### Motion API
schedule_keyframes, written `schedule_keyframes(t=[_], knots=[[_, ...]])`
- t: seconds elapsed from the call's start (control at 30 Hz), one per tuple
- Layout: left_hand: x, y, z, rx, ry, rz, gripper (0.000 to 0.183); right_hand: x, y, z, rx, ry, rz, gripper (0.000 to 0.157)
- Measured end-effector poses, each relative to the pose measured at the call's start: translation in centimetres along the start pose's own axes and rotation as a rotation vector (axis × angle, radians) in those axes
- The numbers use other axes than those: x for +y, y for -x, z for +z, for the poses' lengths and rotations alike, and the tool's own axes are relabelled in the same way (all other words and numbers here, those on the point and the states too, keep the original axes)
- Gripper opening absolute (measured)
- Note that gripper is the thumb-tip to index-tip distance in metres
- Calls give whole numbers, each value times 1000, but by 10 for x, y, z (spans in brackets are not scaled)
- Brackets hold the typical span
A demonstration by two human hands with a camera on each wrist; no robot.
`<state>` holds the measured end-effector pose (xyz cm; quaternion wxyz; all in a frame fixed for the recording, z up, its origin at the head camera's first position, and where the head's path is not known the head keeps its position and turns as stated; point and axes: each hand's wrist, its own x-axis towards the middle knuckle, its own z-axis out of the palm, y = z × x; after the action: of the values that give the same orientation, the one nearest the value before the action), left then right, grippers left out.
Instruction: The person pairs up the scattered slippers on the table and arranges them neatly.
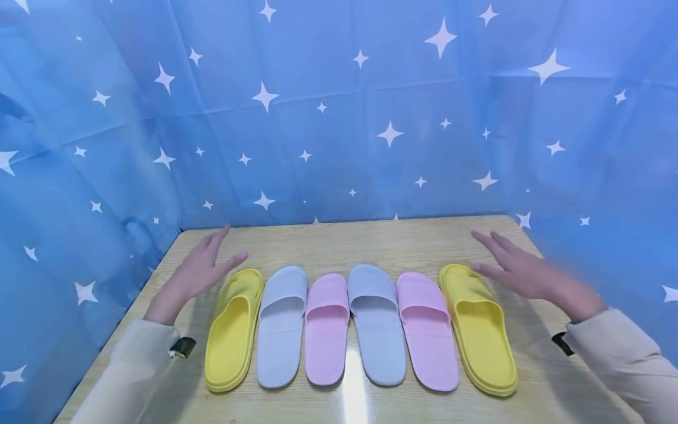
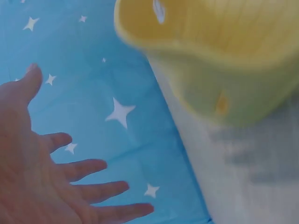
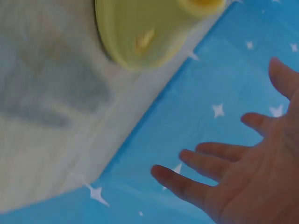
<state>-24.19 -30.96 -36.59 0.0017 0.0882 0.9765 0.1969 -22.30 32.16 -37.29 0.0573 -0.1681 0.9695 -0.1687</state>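
Observation:
Several slippers stand in a side-by-side row on the wooden table, toes pointing away. From left to right come a yellow slipper [image 1: 233, 335], a grey-blue slipper [image 1: 279, 341], a pink slipper [image 1: 325, 344], another grey-blue slipper [image 1: 380, 341], another pink slipper [image 1: 431, 350] and a second yellow slipper [image 1: 484, 341]. My left hand [image 1: 198, 265] hovers beside the left yellow slipper's toe, fingers spread and holding nothing. Near the toe of the right yellow slipper, my right hand [image 1: 521, 268] is raised with fingers extended, also holding nothing. Both wrist views show spread fingers.
The slippers rest on a light wooden table [image 1: 349, 244]. A blue curtain with white stars [image 1: 339, 135] hangs behind it and along both sides. Dark bands [image 1: 182, 347] show at the sleeve cuffs.

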Motion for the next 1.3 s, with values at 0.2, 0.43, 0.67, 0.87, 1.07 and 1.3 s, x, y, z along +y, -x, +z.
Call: schedule_keyframes(t=[0.2, 0.43, 0.67, 0.87, 1.07, 1.3], knots=[[-1, 15, 32, -70, 89, 9, 87, -9, 16, 25, -78, -80, -7, 81], [-2, 34, 48, -149, 115, -15, 92, -13, 31, 41, -165, -136, -2, 88], [6, 46, 48, -249, 145, -61, 102, -16, 35, 52, -236, -132, 12, 92], [12, 53, 58, -291, 151, -79, 112, -19, 43, 59, -224, -102, 11, 104], [16, 65, 61, -278, 108, -90, 121, -38, 55, 62, -213, -115, 12, 108], [25, 74, 59, -297, 39, -107, 136, -56, 61, 64, -223, -60, 74, 125]])
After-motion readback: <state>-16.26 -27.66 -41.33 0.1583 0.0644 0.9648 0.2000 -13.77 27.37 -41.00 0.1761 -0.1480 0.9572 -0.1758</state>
